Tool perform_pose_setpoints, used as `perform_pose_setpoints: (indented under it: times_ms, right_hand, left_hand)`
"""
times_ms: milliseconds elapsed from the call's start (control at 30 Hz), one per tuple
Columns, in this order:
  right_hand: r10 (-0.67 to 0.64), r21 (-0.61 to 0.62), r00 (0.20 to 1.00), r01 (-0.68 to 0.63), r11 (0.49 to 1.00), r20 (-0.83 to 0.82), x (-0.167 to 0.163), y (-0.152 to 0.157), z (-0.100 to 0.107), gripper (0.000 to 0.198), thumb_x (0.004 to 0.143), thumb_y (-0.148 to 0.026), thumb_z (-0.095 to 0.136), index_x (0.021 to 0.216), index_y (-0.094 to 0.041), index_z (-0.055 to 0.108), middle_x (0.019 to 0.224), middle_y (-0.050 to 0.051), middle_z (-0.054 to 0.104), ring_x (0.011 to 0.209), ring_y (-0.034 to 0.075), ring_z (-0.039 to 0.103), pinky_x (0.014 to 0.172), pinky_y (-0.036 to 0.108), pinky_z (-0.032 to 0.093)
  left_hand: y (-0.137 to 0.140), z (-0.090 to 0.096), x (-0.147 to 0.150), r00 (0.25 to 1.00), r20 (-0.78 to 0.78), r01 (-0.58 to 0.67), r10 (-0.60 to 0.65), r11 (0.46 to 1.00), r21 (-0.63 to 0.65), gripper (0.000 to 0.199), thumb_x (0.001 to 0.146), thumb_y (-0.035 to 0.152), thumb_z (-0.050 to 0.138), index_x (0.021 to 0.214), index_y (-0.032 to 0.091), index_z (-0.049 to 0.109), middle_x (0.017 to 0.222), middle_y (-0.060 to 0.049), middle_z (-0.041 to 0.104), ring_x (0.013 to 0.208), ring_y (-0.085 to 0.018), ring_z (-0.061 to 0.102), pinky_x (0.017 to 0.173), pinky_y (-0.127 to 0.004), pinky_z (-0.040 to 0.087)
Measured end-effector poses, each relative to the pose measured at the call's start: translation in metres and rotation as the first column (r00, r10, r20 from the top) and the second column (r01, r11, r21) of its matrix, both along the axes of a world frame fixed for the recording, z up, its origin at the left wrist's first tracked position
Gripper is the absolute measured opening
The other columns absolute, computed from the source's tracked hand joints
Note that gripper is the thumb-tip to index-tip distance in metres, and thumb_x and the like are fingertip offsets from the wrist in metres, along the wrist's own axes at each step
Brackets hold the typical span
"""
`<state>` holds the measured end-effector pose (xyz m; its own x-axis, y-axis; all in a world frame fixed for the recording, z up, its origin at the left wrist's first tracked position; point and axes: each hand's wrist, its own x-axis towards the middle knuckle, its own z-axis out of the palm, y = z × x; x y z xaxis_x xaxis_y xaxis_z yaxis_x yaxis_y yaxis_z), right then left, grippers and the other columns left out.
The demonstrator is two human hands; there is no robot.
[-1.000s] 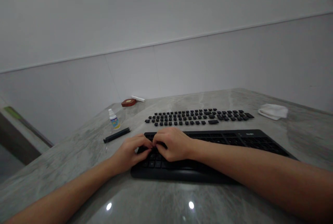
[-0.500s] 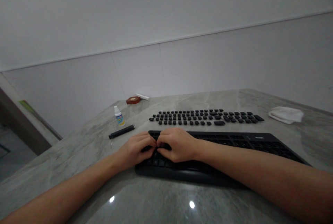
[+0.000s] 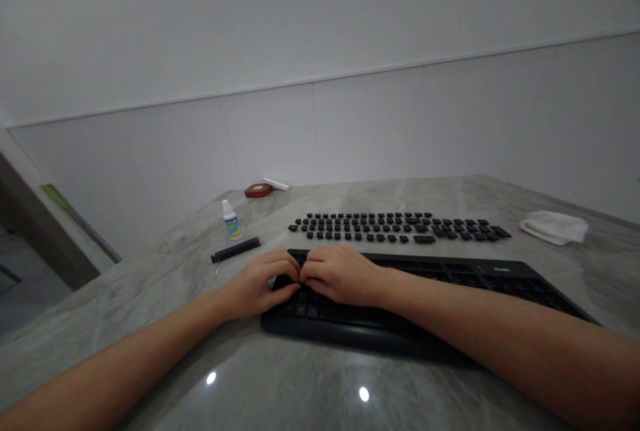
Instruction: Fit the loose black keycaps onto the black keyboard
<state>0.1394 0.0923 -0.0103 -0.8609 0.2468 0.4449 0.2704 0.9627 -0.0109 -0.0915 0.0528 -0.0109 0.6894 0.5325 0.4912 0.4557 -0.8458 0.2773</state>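
A black keyboard (image 3: 380, 334) lies across the grey marbled table; several keycaps (image 3: 305, 311) sit on its lower left corner, and much of its key bed is bare. Over its left part, my left hand (image 3: 263, 284) is closed, thumb and index finger bent toward each other. My right hand (image 3: 343, 275) rests on the keyboard beside it, fingers curled, its fingertips meeting those of the left. Whatever lies between the fingertips is too small and hidden to make out. Behind the keyboard, loose black keycaps (image 3: 367, 227) are laid out in rows.
To the left lie a long black bar (image 3: 236, 249) and an upright white spray bottle (image 3: 231, 219) with a coloured label. A reddish-brown case (image 3: 258, 190) and a white strip (image 3: 276, 184) are near the wall. A folded white cloth (image 3: 554, 227) lies at the right.
The right hand's fingers have curled in more, and its thumb has moved up out of sight. Both hands stay at the same part of the keyboard. The view has shifted slightly.
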Motion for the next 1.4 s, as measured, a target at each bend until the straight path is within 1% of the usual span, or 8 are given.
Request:
perform_pose_setpoints:
  times_ms: [233, 333, 467, 533, 700, 933, 1100, 1400]
  right_hand:
    - [0.004, 0.008, 0.999, -0.004, 1.0, -0.042, 0.0035, 0.0001, -0.0029, 0.018, 0.085, -0.01, 0.061, 0.094, -0.018, 0.074, 0.089, 0.004, 0.069, 0.073, 0.015, 0.061, 0.063, 0.026, 0.039]
    - [-0.06, -0.009, 0.99, 0.06, 0.998, -0.125, 0.0026, -0.001, -0.0034, 0.02, 0.083, -0.009, 0.058, 0.093, -0.017, 0.074, 0.087, 0.005, 0.069, 0.073, 0.017, 0.061, 0.064, 0.027, 0.041]
    - [-0.125, -0.036, 0.974, 0.121, 0.992, -0.187, 0.0014, -0.0011, -0.0031, 0.022, 0.08, -0.007, 0.056, 0.093, -0.014, 0.073, 0.086, 0.006, 0.069, 0.075, 0.018, 0.062, 0.069, 0.028, 0.045]
    - [-0.135, -0.046, 0.974, 0.129, 0.991, -0.184, 0.0013, -0.0009, -0.003, 0.022, 0.079, -0.006, 0.056, 0.093, -0.014, 0.072, 0.086, 0.007, 0.07, 0.075, 0.018, 0.063, 0.069, 0.028, 0.046]
    - [-0.142, -0.052, 0.978, 0.136, 0.989, -0.151, 0.0017, -0.0025, -0.0018, 0.022, 0.079, -0.008, 0.057, 0.094, -0.013, 0.073, 0.087, 0.007, 0.071, 0.074, 0.018, 0.063, 0.067, 0.027, 0.044]
    - [-0.157, -0.06, 0.981, 0.151, 0.987, -0.114, 0.002, -0.0036, 0.0004, 0.022, 0.079, -0.009, 0.057, 0.093, -0.014, 0.073, 0.087, 0.007, 0.072, 0.073, 0.017, 0.062, 0.065, 0.026, 0.041]
    - [-0.124, -0.06, 0.987, 0.118, 0.991, -0.102, 0.0017, -0.0031, 0.0, 0.021, 0.079, -0.009, 0.058, 0.092, -0.014, 0.073, 0.085, 0.007, 0.071, 0.073, 0.017, 0.061, 0.066, 0.027, 0.041]
    - [0.007, -0.059, 0.997, -0.011, 0.998, -0.078, 0.0017, -0.0026, -0.0029, 0.027, 0.08, -0.008, 0.057, 0.098, -0.015, 0.075, 0.086, 0.006, 0.071, 0.071, 0.016, 0.061, 0.065, 0.026, 0.043]
  left_hand:
    - [0.0009, -0.0006, 0.0012, 1.0, 0.024, -0.008, 0.01, 0.998, -0.07, 0.007, 0.094, 0.017, 0.063, 0.088, 0.018, 0.067, 0.09, -0.003, 0.073, 0.085, -0.016, 0.067, 0.081, -0.027, 0.052]
    - [0.0013, -0.0007, -0.0006, 0.999, 0.026, -0.044, 0.046, 0.997, -0.066, 0.003, 0.092, 0.02, 0.066, 0.094, 0.018, 0.068, 0.089, -0.003, 0.072, 0.083, -0.017, 0.065, 0.079, -0.029, 0.052]
    - [0.0001, 0.0008, -0.0027, 0.994, 0.004, -0.113, 0.113, 0.993, -0.023, 0.011, 0.09, 0.02, 0.068, 0.1, 0.019, 0.067, 0.088, -0.001, 0.068, 0.077, -0.016, 0.062, 0.072, -0.028, 0.051]
    - [0.0, 0.0018, -0.0024, 0.997, 0.003, -0.078, 0.079, 0.997, -0.007, 0.01, 0.091, 0.017, 0.067, 0.1, 0.018, 0.067, 0.089, -0.002, 0.069, 0.08, -0.016, 0.062, 0.074, -0.028, 0.051]
    - [0.001, 0.0032, -0.0003, 0.997, 0.016, 0.079, -0.079, 0.997, -0.011, 0.008, 0.094, 0.012, 0.063, 0.092, 0.017, 0.068, 0.093, -0.005, 0.072, 0.089, -0.017, 0.066, 0.083, -0.03, 0.052]
    - [0.0016, 0.0028, -0.0001, 0.999, 0.022, 0.046, -0.046, 0.999, -0.026, 0.008, 0.094, 0.011, 0.065, 0.089, 0.016, 0.069, 0.092, -0.005, 0.073, 0.087, -0.018, 0.067, 0.082, -0.031, 0.053]
    - [0.0006, 0.0015, 0.0008, 0.998, 0.046, 0.041, -0.039, 0.999, -0.023, 0.009, 0.093, 0.011, 0.065, 0.086, 0.016, 0.069, 0.089, -0.005, 0.072, 0.086, -0.017, 0.067, 0.08, -0.03, 0.053]
    - [0.0003, 0.0048, 0.0008, 0.998, 0.013, 0.058, -0.058, 0.998, 0.011, 0.012, 0.094, 0.014, 0.062, 0.086, 0.016, 0.07, 0.088, -0.006, 0.071, 0.082, -0.017, 0.065, 0.075, -0.028, 0.053]
